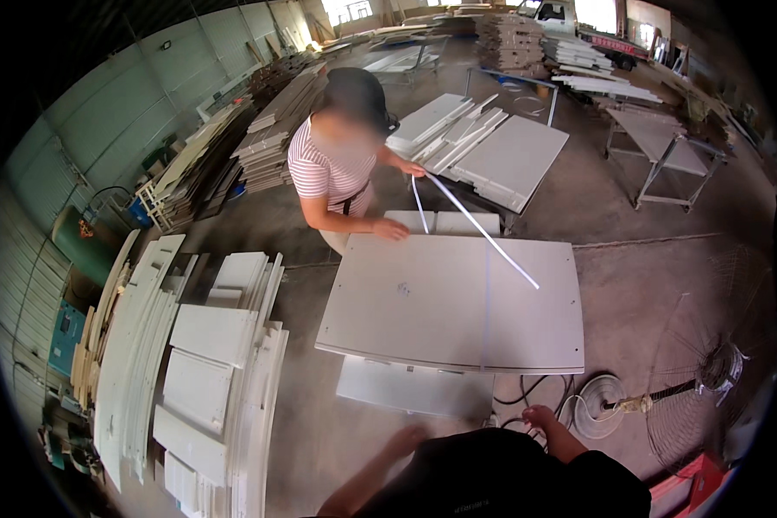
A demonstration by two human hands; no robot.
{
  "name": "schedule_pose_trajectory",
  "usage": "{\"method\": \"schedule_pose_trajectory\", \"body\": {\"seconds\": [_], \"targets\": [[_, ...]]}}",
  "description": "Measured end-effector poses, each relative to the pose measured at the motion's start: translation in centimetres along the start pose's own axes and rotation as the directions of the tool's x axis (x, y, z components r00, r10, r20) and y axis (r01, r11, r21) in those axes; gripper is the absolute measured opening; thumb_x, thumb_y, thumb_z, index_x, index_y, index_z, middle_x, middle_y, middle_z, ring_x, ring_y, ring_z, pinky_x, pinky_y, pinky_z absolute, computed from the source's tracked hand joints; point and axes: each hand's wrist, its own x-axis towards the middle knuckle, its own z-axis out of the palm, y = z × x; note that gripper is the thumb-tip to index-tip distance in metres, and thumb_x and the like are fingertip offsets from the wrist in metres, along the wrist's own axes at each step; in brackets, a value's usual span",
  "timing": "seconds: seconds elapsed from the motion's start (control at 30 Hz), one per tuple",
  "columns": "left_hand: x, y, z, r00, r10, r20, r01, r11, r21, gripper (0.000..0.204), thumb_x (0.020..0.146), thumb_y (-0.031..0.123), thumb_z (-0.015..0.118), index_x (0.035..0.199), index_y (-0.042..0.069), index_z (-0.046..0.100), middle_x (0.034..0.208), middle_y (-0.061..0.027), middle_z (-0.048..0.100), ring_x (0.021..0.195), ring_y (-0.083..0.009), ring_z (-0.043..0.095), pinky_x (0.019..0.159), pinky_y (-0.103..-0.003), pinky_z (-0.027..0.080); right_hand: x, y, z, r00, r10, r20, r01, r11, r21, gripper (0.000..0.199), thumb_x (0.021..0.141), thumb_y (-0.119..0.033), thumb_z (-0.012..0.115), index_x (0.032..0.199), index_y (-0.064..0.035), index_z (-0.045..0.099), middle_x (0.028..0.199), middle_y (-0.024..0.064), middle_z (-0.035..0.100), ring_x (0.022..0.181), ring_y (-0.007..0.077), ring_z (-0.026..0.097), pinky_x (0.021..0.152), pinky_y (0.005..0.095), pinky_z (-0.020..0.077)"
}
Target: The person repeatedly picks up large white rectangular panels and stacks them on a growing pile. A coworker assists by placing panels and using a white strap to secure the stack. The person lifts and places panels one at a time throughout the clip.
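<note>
A stack of pale board panels (414, 302) stands in front of me, with a thin strap (487, 302) across it. My left hand (406, 440) is low, between my body and a lower white panel (406, 388); motion blur hides its fingers. Near the black cables (540, 388) on the floor, my right hand (540, 418) has its fingers curled in; whatever it may hold is hidden. Across the stack a person in a striped shirt (332, 168) holds a white strap (479, 220) in one hand. That person's other hand (390, 229) rests by the stack's far left edge.
White boards lie in long piles (203, 380) at my left. A fan (695, 388) with a round base lies at the right, near a red object (699, 483). Behind stand another board-laden table (509, 160) and a metal-framed table (660, 155).
</note>
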Motion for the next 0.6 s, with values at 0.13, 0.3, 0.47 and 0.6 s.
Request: {"method": "schedule_pose_trajectory", "body": {"seconds": [0.13, 0.3, 0.47, 0.6], "targets": [[2.4, 4.0, 3.6, 0.972, -0.237, -0.013, 0.232, 0.961, -0.154, 0.037, 0.083, 0.031, 0.056, 0.108, 0.004, 0.059, 0.103, -0.0140, 0.063, 0.094, -0.0279, 0.061, 0.084, -0.038, 0.047, 0.9, 2.9, -2.2, 1.000, 0.004, 0.025, -0.006, 0.997, 0.078, 0.030, 0.079, -0.031, 0.058, 0.096, -0.0071, 0.065, 0.079, 0.0062, 0.067, 0.067, 0.0164, 0.066, 0.059, 0.0306, 0.0506], [3.3, 7.4, 9.3, 0.993, -0.119, -0.018, 0.107, 0.941, -0.321, 0.041, 0.082, 0.033, 0.061, 0.112, 0.005, 0.057, 0.104, -0.0121, 0.064, 0.092, -0.0244, 0.063, 0.085, -0.036, 0.047, 0.9, 3.9, -5.5, 0.976, 0.159, 0.146, -0.171, 0.982, 0.074, 0.024, 0.081, -0.023, 0.060, 0.096, -0.0051, 0.065, 0.080, 0.0056, 0.066, 0.066, 0.0169, 0.065, 0.052, 0.0312, 0.0488], [2.1, 8.0, 10.6, 0.954, -0.226, -0.199, 0.192, 0.966, -0.176, 0.037, 0.082, 0.032, 0.061, 0.108, 0.007, 0.060, 0.104, -0.0127, 0.063, 0.096, -0.0246, 0.061, 0.085, -0.035, 0.047, 2.3, 6.3, -7.1, 0.961, 0.198, 0.194, -0.216, 0.974, 0.076, 0.023, 0.080, -0.024, 0.059, 0.093, -0.0060, 0.065, 0.076, 0.0062, 0.066, 0.058, 0.0164, 0.062, 0.049, 0.0302, 0.0485], [-1.9, 1.8, 10.8, 0.964, -0.148, -0.223, 0.187, 0.968, 0.168, 0.029, 0.082, 0.026, 0.060, 0.104, 0.007, 0.062, 0.097, -0.0135, 0.063, 0.091, -0.0263, 0.061, 0.083, -0.036, 0.048, 7.0, 7.0, -5.1, 0.956, 0.178, 0.233, -0.177, 0.984, -0.027, 0.030, 0.077, -0.033, 0.055, 0.091, -0.0096, 0.067, 0.074, 0.0063, 0.067, 0.060, 0.0155, 0.062, 0.053, 0.0307, 0.0494]]}}
